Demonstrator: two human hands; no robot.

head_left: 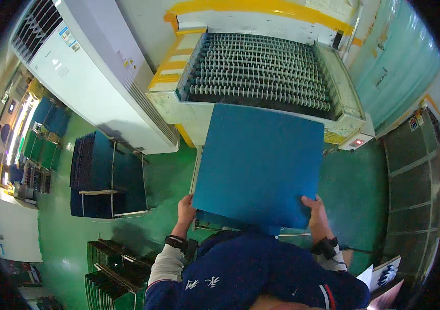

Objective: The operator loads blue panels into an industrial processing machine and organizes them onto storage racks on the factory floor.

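Observation:
A large flat blue panel (pixel 261 165) lies across the space before my body, its far edge close to the front of a roller conveyor (pixel 261 72). At the panel's near left corner my left hand (pixel 186 209) is closed on its edge, with most fingers hidden. My right hand (pixel 316 213) grips the near right side, thumb on top and the other fingers out of sight underneath. Below the panel, part of a stand with a light frame and dark blue sheets (pixel 220 219) shows; the panel hides the rest.
Left of me stands a rack (pixel 112 170) of upright dark panels, with another panel rack (pixel 109 274) nearer. A tall white air conditioner (pixel 96 77) stands beyond them. On the right are a control box with a lit red display (pixel 356 142) and grey framed panels (pixel 411 175).

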